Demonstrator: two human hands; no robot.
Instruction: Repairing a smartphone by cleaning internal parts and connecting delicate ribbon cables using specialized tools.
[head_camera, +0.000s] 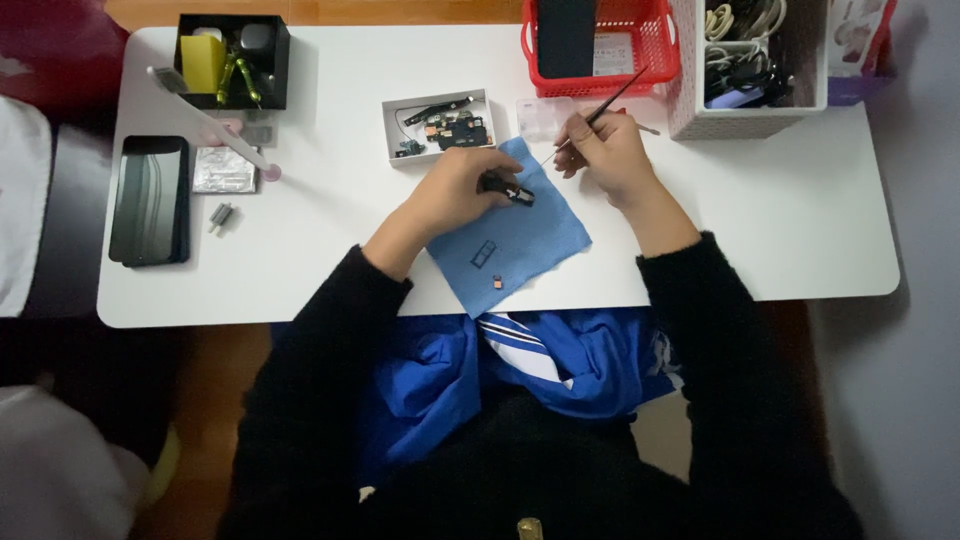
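On the blue cloth (520, 235) mid-table, the left hand (462, 188) pinches a small black part (516, 192) flat, fingers clamped round it. The right hand (605, 152) grips a thin probe (600, 110), tip aimed at the part, maybe touching, hard to tell. I'd keep the part pressed down, wrist braced, and go gently so nothing flicks off toward the little parts tray (438, 125).
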